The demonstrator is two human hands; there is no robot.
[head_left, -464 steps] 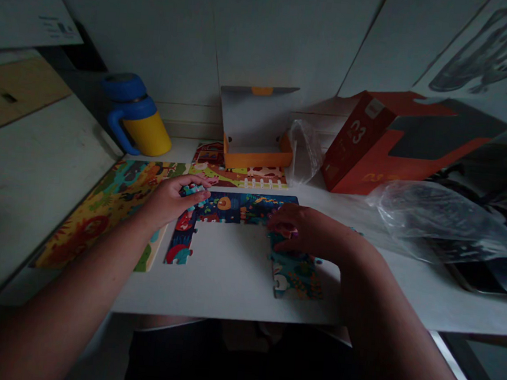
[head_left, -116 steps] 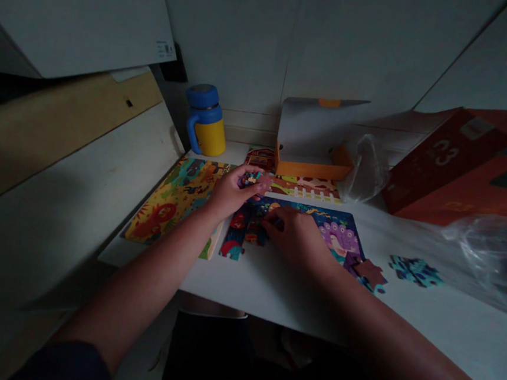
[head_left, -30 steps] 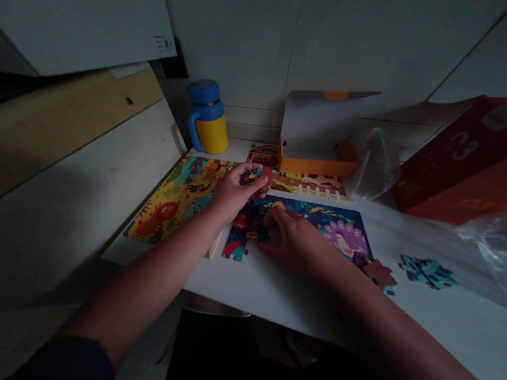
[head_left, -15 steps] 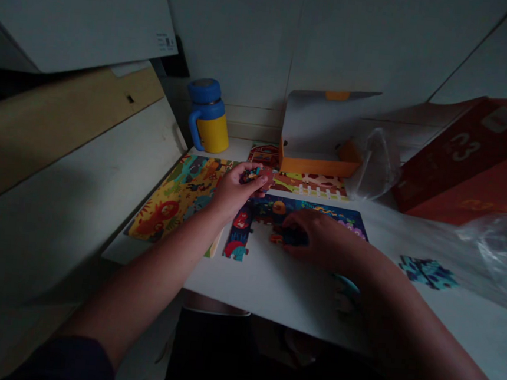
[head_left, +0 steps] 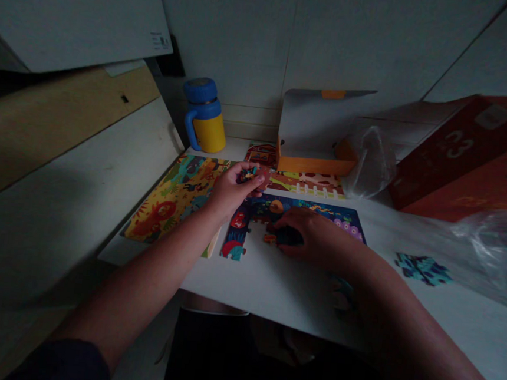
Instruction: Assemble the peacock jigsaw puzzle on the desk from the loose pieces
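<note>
My left hand [head_left: 232, 189] is closed round several puzzle pieces [head_left: 264, 174], held just above the top left of a dark blue puzzle [head_left: 234, 235]. That puzzle's left column and upper rows are joined, with bare table below them. Over its middle, my right hand [head_left: 314, 231] is bent with thumb and fingers round a dark puzzle piece [head_left: 289, 237]. An orange-marked part [head_left: 269, 239] shows at that piece's left side. Whether the piece touches its neighbours cannot be made out. My right hand hides some of the puzzle behind it.
A yellow animal puzzle [head_left: 158, 205] lies at left, a farm puzzle [head_left: 318, 184] behind. Further back stand a blue-and-yellow mug [head_left: 209, 130] and an open box [head_left: 315, 164]. At right are loose blue pieces [head_left: 424, 270], clear plastic [head_left: 489, 240] and a red box [head_left: 455, 160].
My right hand has shifted slightly left with the dark puzzle piece. My left hand keeps its hold on the puzzle pieces. The whole view has moved a little.
</note>
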